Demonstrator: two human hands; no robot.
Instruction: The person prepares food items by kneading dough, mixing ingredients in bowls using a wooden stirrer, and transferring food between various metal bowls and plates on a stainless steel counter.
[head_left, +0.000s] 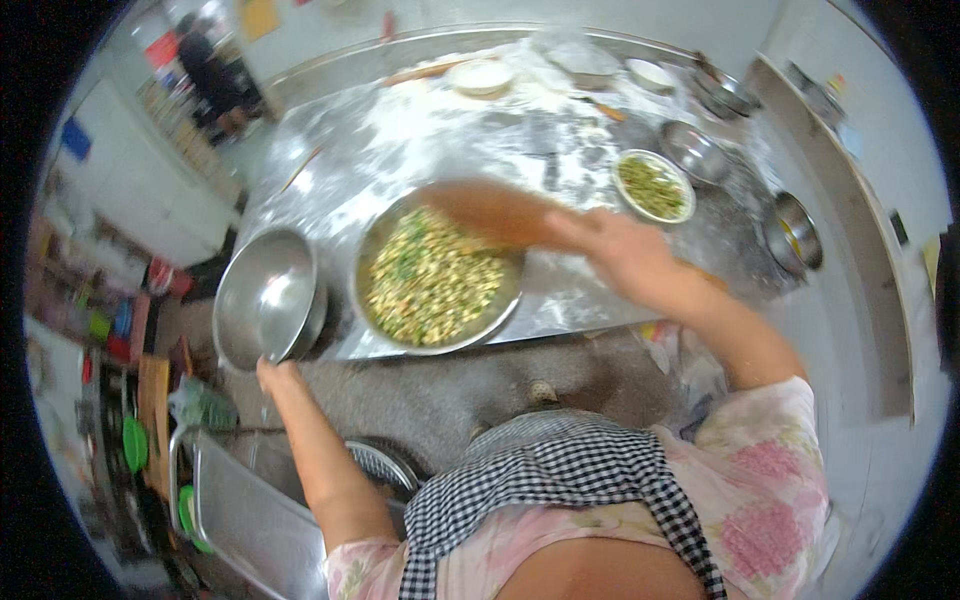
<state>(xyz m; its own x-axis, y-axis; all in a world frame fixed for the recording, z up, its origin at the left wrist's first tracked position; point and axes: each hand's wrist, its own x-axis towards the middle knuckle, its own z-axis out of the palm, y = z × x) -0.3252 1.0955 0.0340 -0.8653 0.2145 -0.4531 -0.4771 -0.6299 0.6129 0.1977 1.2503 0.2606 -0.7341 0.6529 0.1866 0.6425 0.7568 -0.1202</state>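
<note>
My right hand (634, 255) grips the handle end of a broad brown wooden paddle (495, 214), blurred by motion. The paddle crosses above the far right part of a large steel bowl (364, 289) and hides some of its rim. A chopped pale and green mixture (431, 281) fills this bowl, which sits by the table's front edge. With my left hand (277, 373) I hold the near rim of a second steel bowl (262, 296) to the left. This bowl tilts towards me, its shiny inside showing bare metal; its underside is hidden.
The steel table (337, 135) is dusted with flour. On it stand a white bowl of green chopped food (652, 187), a steel bowl (694, 152), a smaller steel bowl (793, 232) and a rolling pin (435, 71). A metal cart (247, 510) stands lower left; a person (210, 75) is far left.
</note>
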